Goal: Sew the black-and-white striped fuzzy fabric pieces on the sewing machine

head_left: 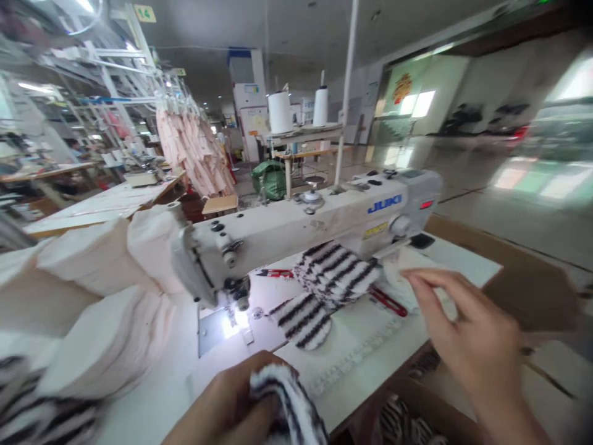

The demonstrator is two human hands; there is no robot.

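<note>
My left hand (231, 398) is closed on a black-and-white striped fleece piece (299, 405), folded over at the front edge of the sewing table (361, 377). To the right, my right hand (472, 337) pinches thumb and forefinger together at a pile of cream fabric pieces (393, 272); whether cloth is between the fingertips I cannot make out. Striped fleece pieces (336, 272) lie stacked under the arm of the sewing machine (287, 232), with a rounded striped piece (306, 321) in front. The lit needle area (236, 321) has no cloth under it.
Red-handled thread snips (278, 273) lie behind the striped stack, and another red-handled tool (389, 301) lies beside it. Thick cream fabric stacks (102, 346) crowd the left. Thread cones (279, 112) stand behind the machine. A cardboard box (523, 278) sits at the right.
</note>
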